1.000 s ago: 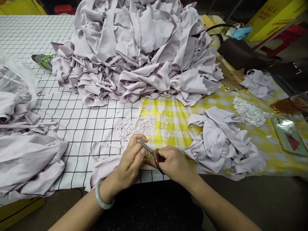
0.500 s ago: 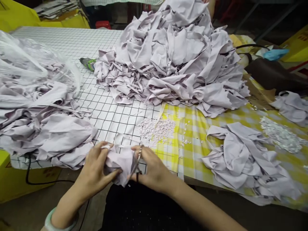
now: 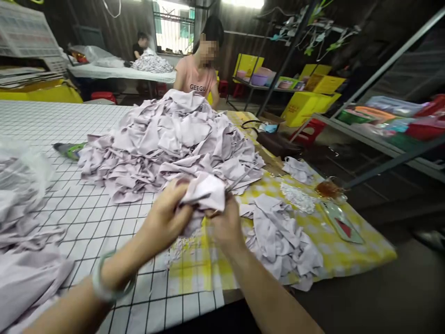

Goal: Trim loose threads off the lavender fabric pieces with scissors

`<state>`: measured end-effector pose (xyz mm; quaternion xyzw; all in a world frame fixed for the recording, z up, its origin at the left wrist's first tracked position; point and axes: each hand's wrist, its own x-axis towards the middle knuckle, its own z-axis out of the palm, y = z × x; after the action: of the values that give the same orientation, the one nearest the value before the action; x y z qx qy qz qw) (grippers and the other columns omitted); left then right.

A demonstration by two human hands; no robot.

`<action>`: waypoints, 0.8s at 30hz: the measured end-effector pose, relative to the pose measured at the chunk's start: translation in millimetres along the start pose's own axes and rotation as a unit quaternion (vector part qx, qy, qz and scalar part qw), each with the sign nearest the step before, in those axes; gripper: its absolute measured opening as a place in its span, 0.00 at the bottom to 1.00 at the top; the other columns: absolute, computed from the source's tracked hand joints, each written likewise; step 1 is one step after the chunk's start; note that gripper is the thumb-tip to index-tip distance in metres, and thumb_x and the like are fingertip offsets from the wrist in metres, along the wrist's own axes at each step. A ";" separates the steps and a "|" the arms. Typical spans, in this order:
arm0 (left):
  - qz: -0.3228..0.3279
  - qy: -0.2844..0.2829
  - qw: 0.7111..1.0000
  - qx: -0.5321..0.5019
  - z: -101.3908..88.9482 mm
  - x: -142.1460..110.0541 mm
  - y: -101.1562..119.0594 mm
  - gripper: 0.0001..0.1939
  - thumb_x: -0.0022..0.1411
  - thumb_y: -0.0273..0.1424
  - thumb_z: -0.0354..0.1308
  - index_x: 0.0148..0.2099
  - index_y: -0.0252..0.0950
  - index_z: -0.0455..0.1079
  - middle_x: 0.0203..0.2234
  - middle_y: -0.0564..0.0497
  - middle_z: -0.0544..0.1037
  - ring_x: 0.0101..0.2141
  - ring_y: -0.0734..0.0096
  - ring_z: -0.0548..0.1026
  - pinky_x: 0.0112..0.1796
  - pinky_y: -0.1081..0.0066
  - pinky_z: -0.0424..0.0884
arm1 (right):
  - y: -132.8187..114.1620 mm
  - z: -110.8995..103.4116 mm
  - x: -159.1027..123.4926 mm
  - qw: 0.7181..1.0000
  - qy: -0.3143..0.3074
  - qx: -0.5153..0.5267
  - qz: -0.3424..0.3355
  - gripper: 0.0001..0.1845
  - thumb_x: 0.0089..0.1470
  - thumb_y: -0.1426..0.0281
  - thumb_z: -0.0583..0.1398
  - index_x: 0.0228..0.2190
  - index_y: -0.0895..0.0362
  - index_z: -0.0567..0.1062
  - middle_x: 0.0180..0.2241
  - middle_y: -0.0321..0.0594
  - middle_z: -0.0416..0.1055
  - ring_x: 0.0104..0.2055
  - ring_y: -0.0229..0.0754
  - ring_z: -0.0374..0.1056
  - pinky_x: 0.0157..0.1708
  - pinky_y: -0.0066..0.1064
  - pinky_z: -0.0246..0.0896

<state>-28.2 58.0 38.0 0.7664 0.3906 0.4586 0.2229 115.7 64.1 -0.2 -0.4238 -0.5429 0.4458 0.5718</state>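
Note:
My left hand (image 3: 168, 211) is closed on a pale lilac piece of cloth (image 3: 206, 191), lifted over the table in front of the big heap. My right hand (image 3: 225, 222) is at the cloth's right edge, its fingers curled around scissors (image 3: 236, 182); a thin dark blade points up and right, blurred by motion. Behind the hands rises a large heap of the same lilac cloth pieces (image 3: 184, 125). Under them lie small cut scraps (image 3: 184, 246). A smaller cloth pile (image 3: 278, 236) rests to the right of my right hand.
More cloth (image 3: 31, 278) under clear plastic (image 3: 24, 162) lies at left. A green-grey object (image 3: 67, 150) touches the heap. Farther right are pale scraps (image 3: 298, 197), a phone-like slab (image 3: 342, 222) and a brown bag (image 3: 278, 143). A person (image 3: 198, 74) sits behind the heap; another (image 3: 141, 44) farther back.
The view has tilted up, bringing the room and people into sight. Both hands have moved from the table's near edge to over the scraps, with cloth still held between them.

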 end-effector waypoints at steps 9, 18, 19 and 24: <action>-0.045 -0.081 0.960 0.266 75.0 252.1 -51.5 0.08 0.60 0.20 0.56 0.39 0.21 0.75 0.58 0.36 0.69 0.62 0.37 0.63 0.58 0.48 0.61 | 32.7 -153.4 -18.4 0.961 0.126 -0.227 0.091 0.21 0.50 0.51 0.67 0.31 0.55 0.72 0.29 0.37 0.74 0.31 0.43 0.71 0.35 0.35 0.67; -0.199 -0.310 0.920 -0.137 183.6 76.8 -29.7 0.27 0.68 0.48 0.52 0.24 0.33 0.68 0.21 0.48 0.72 0.27 0.67 0.73 0.33 0.66 0.72 | 22.7 -213.8 -57.9 0.897 0.109 -0.429 -0.013 0.04 0.53 0.72 0.62 0.29 0.53 0.70 0.30 0.38 0.71 0.34 0.45 0.69 0.36 0.34 0.65; -0.242 -0.330 0.889 -0.207 187.0 58.8 -23.2 0.30 0.67 0.53 0.50 0.25 0.33 0.69 0.20 0.50 0.72 0.24 0.70 0.71 0.29 0.69 0.71 | 19.0 -199.4 -62.2 0.915 0.100 -0.389 -0.040 0.05 0.54 0.75 0.61 0.30 0.53 0.70 0.31 0.37 0.72 0.34 0.43 0.70 0.35 0.33 0.65; -0.484 -0.280 0.666 -0.493 163.9 14.3 -6.9 0.20 0.49 0.40 0.74 0.29 0.30 0.71 0.21 0.52 0.74 0.21 0.77 0.70 0.24 0.77 0.66 | 7.1 -121.6 -86.0 0.963 -0.031 -0.226 -0.145 0.11 0.56 0.79 0.60 0.28 0.52 0.66 0.28 0.33 0.72 0.31 0.39 0.71 0.34 0.30 0.66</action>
<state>116.7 76.3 -38.0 0.3400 0.3430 0.1756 0.8578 235.7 -17.7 -34.2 -0.4441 -0.7028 0.2370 0.5027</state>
